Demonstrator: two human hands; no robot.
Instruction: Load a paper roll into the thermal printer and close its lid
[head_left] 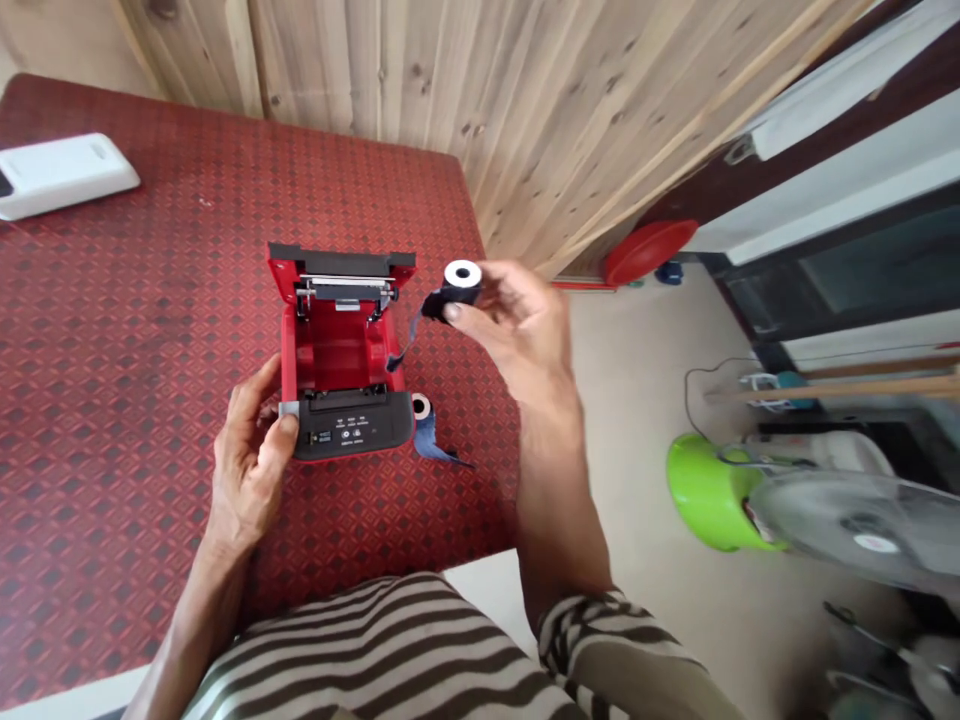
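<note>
Fingers of the left hand are clasping an open printer, the right hand pinching a roll farther right.

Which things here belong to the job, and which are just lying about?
Likely in the job:
open red device, in the left hand
dark roll, in the right hand
second roll, beside the device

Likely lying about:
white gadget
green bucket
fan

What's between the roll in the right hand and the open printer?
A loose dark strip from the roll, hanging toward the printer; head view.
</note>
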